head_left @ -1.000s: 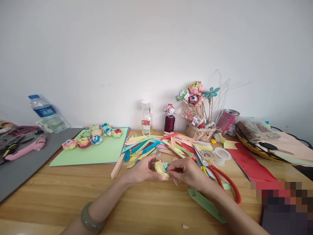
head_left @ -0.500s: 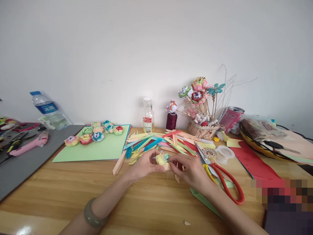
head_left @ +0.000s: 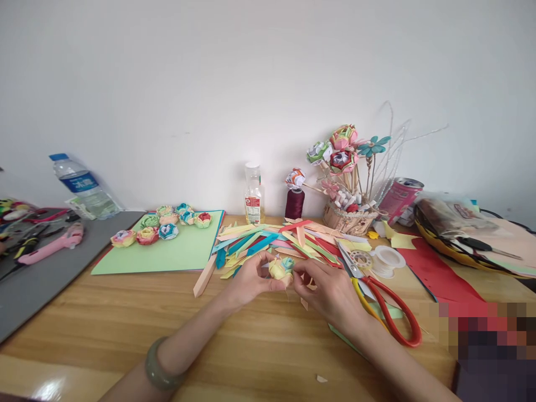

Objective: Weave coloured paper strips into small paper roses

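My left hand (head_left: 252,281) is closed on a small yellow and blue paper flower (head_left: 281,270), with the thumb below it and the fingers behind. Close against the flower's right side, my right hand (head_left: 324,287) is pinched; whatever lies between its fingertips is too small to make out. A thin strand seems to hang below the flower. Just behind both hands spreads a pile of folded paper strips (head_left: 268,243) in many colours. Red and yellow handled scissors (head_left: 391,307) lie beside my right forearm, blades toward the pile.
Several finished paper flowers (head_left: 168,231) sit on green paper (head_left: 154,259) at left. Further left are a pink glue gun (head_left: 52,248) and a water bottle (head_left: 81,184). A thread cone (head_left: 295,204), a flower basket (head_left: 349,220), a white spool (head_left: 387,261) and a can (head_left: 400,201) stand behind.
The view has shifted slightly. My right fingertips have moved a little to the right along the flower's edge, and the flower has turned slightly in my left hand.
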Demonstrator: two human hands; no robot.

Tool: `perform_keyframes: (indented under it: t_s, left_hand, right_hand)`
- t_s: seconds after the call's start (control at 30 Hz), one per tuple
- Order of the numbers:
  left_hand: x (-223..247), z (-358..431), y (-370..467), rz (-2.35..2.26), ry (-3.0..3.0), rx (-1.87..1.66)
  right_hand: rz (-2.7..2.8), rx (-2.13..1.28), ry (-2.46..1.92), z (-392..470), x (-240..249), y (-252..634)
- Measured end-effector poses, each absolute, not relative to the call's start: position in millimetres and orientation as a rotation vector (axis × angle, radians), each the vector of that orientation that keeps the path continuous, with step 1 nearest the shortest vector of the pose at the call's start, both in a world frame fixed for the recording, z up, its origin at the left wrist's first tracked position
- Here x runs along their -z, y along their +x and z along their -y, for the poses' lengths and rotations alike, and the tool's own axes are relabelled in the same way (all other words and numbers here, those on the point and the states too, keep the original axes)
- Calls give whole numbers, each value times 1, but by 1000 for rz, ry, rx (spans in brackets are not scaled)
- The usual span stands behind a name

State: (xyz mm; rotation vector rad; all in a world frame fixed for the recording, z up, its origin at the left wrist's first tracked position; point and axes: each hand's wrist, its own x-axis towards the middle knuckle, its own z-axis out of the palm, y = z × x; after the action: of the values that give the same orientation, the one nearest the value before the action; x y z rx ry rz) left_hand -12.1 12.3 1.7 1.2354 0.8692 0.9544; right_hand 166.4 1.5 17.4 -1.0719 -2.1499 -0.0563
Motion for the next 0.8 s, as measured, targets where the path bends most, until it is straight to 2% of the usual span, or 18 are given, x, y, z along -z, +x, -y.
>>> perform_keyframes:
  t_s: [0.13, 0.23, 0.63, 0.8]
  left_hand:
    - [-2, -12, -12, -870, 1202, -957]
    - [-3, -12, -12, -873, 1193, -959]
    - [-5, -13, -13, -805, 1152, -971]
    - [-5, -12, -13, -787, 1114, -964]
  right_hand:
    - [2137, 239, -1011, 0, -17, 166]
    - [2136, 230, -977, 0, -17, 165]
    - [1997, -967, -957, -4, -42, 173]
    - [1948, -1077, -936, -7, -40, 173]
